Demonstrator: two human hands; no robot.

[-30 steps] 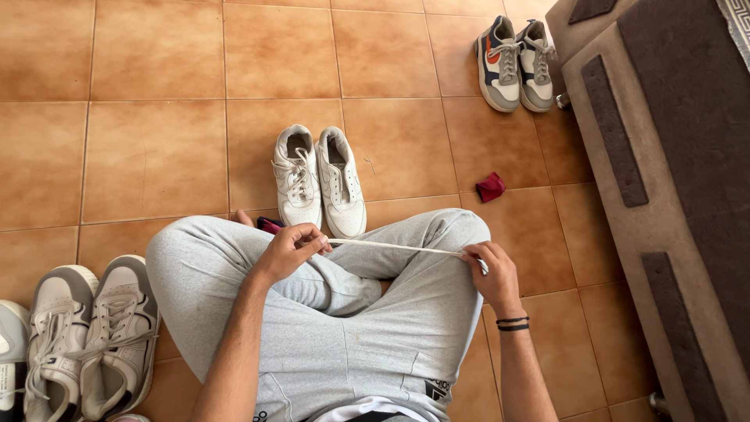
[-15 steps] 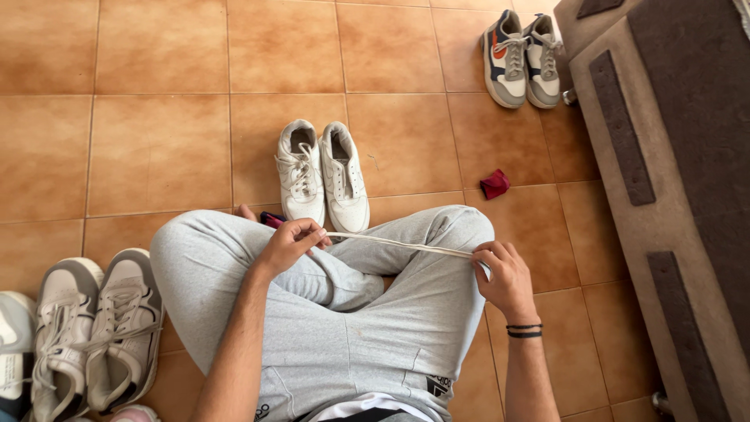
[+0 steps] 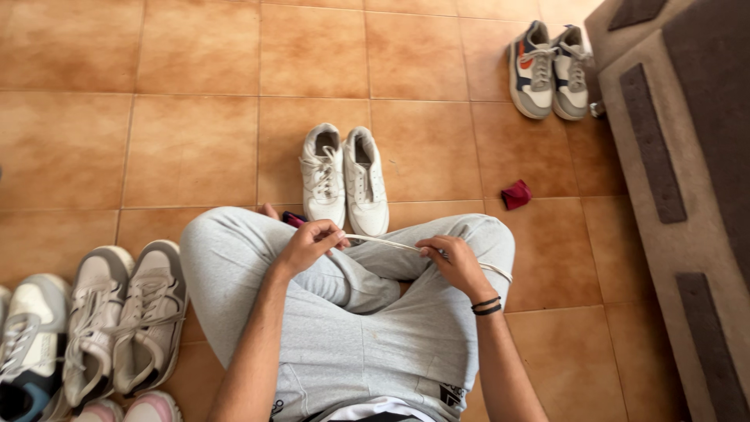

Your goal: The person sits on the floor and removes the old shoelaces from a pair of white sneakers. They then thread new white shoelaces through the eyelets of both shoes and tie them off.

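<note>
Head view: a pair of white sneakers (image 3: 345, 181) stands on the tiled floor (image 3: 187, 141), toes toward the person's crossed legs. Beyond and right of it are a grey-and-orange pair (image 3: 550, 69) and a red cloth (image 3: 516, 194); left and nearer, grey sneakers (image 3: 125, 322). Just below the white pair's toes, a white shoelace (image 3: 391, 245) runs left-right over the knees, left hand (image 3: 307, 244) pinching one end, right hand (image 3: 453, 262) closed on it further along.

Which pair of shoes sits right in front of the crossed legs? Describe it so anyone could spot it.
Start at the person's grey-trousered knees on the orange tile floor. Just beyond them stands the all-white sneaker pair, toes toward the person. Unlike the grey-panelled pair beside the knee and the orange-marked pair, it has no colour accents.
</note>
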